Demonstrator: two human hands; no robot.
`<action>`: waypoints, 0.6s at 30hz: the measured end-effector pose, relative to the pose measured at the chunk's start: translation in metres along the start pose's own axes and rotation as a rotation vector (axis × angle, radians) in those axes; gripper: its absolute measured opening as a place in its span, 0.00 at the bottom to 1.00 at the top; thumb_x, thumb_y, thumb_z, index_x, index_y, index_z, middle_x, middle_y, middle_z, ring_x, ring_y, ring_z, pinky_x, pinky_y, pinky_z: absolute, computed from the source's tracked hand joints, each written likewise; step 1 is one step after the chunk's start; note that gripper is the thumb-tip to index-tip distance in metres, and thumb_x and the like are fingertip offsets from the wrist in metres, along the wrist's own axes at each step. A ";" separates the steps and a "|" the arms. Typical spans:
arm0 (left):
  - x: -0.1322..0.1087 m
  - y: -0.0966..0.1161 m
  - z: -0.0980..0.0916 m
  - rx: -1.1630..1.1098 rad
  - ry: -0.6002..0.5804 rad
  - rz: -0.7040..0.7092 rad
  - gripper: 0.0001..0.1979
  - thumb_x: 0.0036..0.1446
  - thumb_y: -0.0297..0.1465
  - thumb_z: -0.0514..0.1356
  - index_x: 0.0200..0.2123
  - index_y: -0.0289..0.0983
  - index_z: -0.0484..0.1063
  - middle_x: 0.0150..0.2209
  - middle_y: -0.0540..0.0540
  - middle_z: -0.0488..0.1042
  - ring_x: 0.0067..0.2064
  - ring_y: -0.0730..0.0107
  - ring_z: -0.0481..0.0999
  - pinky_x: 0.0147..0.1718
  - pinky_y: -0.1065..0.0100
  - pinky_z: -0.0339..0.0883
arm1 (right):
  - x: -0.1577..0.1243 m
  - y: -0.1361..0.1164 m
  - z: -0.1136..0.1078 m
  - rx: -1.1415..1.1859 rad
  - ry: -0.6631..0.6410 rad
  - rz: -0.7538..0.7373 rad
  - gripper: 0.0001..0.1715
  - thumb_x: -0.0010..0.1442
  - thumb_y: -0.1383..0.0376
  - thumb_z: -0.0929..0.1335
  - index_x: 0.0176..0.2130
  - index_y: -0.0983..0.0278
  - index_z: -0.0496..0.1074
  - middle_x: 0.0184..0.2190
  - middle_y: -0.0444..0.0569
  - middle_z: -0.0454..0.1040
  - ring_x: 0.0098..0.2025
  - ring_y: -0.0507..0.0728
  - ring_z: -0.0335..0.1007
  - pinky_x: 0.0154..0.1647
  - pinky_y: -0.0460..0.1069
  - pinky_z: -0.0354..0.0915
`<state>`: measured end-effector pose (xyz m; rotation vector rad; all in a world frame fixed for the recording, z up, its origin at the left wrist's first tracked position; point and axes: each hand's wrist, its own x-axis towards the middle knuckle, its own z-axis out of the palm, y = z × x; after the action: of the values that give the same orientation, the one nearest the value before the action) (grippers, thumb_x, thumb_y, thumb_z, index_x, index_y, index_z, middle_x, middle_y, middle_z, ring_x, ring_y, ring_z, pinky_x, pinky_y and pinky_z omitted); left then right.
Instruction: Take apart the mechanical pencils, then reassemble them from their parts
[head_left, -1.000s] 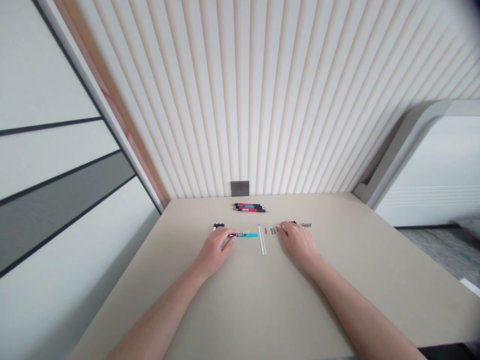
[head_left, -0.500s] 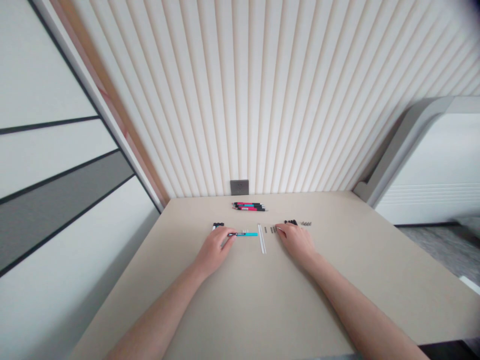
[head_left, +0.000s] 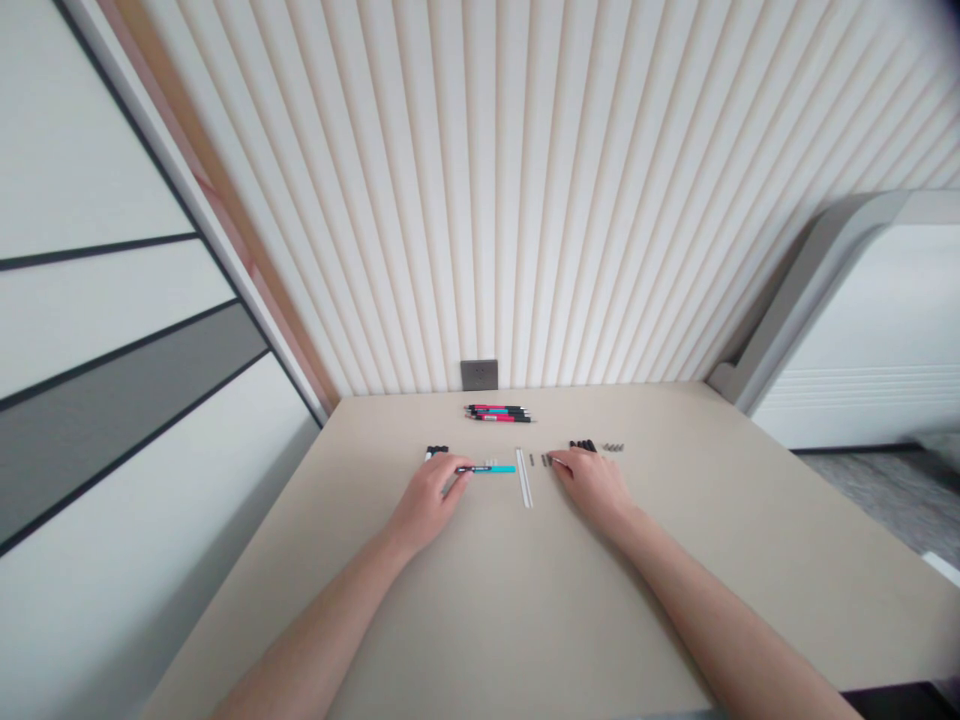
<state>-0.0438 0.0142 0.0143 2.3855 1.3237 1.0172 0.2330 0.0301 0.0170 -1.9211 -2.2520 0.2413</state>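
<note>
Grip of the left hand (head_left: 433,492) holds the blue pen (head_left: 501,469), pointing toward three o'clock, best kept steady. At nine o'clock from the right hand (head_left: 598,480) lie small grey pieces (head_left: 544,460); I cannot tell whether it grasps one; pinch lightly.

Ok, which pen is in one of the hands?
The turquoise-and-black pen, pinched in the left hand, turquoise end toward the white strips; the other pens lie grouped near the wall socket.
</note>
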 end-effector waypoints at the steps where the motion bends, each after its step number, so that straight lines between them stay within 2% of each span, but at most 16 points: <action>1: 0.000 0.000 0.000 -0.002 0.001 0.000 0.07 0.64 0.31 0.53 0.42 0.40 0.71 0.38 0.45 0.76 0.41 0.63 0.74 0.44 0.62 0.68 | -0.001 0.000 0.000 0.014 0.020 0.003 0.19 0.68 0.60 0.59 0.52 0.53 0.73 0.46 0.47 0.76 0.45 0.57 0.73 0.38 0.47 0.61; 5: 0.000 0.000 0.000 -0.002 0.003 0.000 0.07 0.64 0.31 0.53 0.42 0.39 0.71 0.38 0.46 0.76 0.41 0.64 0.75 0.43 0.62 0.68 | -0.003 -0.002 -0.002 0.082 0.125 0.041 0.26 0.70 0.54 0.53 0.60 0.58 0.65 0.47 0.51 0.75 0.44 0.57 0.73 0.40 0.47 0.61; 8: -0.001 -0.001 0.001 0.001 0.003 0.003 0.07 0.64 0.31 0.54 0.42 0.39 0.71 0.38 0.46 0.76 0.41 0.64 0.75 0.43 0.63 0.68 | -0.005 -0.004 0.000 0.126 0.165 0.049 0.28 0.71 0.59 0.50 0.63 0.64 0.59 0.48 0.55 0.73 0.45 0.57 0.72 0.42 0.47 0.62; 12: -0.002 -0.003 0.002 -0.001 0.000 0.005 0.07 0.65 0.31 0.54 0.42 0.39 0.70 0.39 0.46 0.76 0.42 0.64 0.74 0.44 0.63 0.67 | -0.004 -0.004 0.007 0.213 0.171 -0.018 0.29 0.69 0.64 0.51 0.64 0.71 0.56 0.46 0.58 0.72 0.46 0.58 0.71 0.46 0.48 0.62; 16: -0.002 -0.003 0.002 0.004 -0.005 0.001 0.07 0.65 0.31 0.54 0.42 0.39 0.70 0.39 0.46 0.75 0.42 0.64 0.74 0.45 0.63 0.66 | -0.004 -0.003 0.012 0.370 0.141 -0.140 0.29 0.68 0.65 0.55 0.66 0.67 0.52 0.40 0.53 0.76 0.38 0.57 0.72 0.41 0.49 0.63; 18: -0.002 -0.003 0.002 0.007 -0.008 -0.001 0.07 0.65 0.31 0.54 0.42 0.39 0.70 0.39 0.47 0.75 0.42 0.64 0.74 0.45 0.63 0.66 | -0.005 -0.002 0.013 0.435 0.113 -0.157 0.27 0.66 0.63 0.58 0.63 0.62 0.57 0.35 0.48 0.77 0.32 0.56 0.72 0.36 0.49 0.63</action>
<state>-0.0449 0.0145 0.0105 2.3912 1.3273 1.0042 0.2288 0.0248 0.0047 -1.4912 -2.0529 0.5358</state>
